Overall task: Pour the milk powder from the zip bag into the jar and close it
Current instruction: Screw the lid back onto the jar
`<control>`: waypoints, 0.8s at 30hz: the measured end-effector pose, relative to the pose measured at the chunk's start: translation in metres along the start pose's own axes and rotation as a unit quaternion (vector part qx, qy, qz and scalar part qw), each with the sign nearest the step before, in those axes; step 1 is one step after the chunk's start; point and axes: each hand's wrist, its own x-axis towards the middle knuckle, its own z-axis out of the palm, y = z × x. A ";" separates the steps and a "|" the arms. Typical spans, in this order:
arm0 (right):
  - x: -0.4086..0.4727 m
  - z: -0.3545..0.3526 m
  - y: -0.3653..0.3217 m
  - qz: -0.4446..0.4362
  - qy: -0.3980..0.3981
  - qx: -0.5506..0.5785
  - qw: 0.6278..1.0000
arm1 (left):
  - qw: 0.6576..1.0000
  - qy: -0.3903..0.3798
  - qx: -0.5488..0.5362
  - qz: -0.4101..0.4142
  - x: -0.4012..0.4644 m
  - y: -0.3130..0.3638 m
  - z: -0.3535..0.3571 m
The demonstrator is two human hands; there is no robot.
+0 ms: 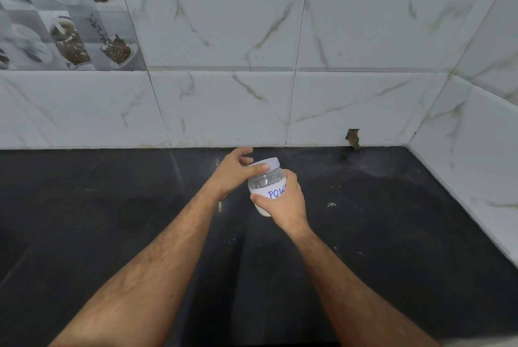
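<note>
Black stone counter [112,234] spreads under both arms. At ten o'clock of the jar [266,187], the left hand [234,175] curls around the white lid [267,163], thumb pressing its rim. At four o'clock, the right hand [283,201] grasps the jar's body. Powder sits inside; no zip bag shows. Pouring looks done; only tightening seems left.

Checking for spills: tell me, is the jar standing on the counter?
No, the right hand holds the jar above the black counter.
</note>
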 end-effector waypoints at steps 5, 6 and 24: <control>0.002 -0.005 0.003 0.011 0.010 -0.002 1.000 | 0.999 0.016 -0.028 -0.012 -0.002 -0.011 -0.007; 0.002 -0.004 0.003 0.013 0.011 -0.002 1.000 | 0.999 0.012 -0.034 -0.013 -0.003 -0.011 -0.008; -0.002 0.000 -0.005 0.001 -0.015 0.002 1.000 | 1.000 0.002 -0.007 -0.026 -0.002 0.007 0.016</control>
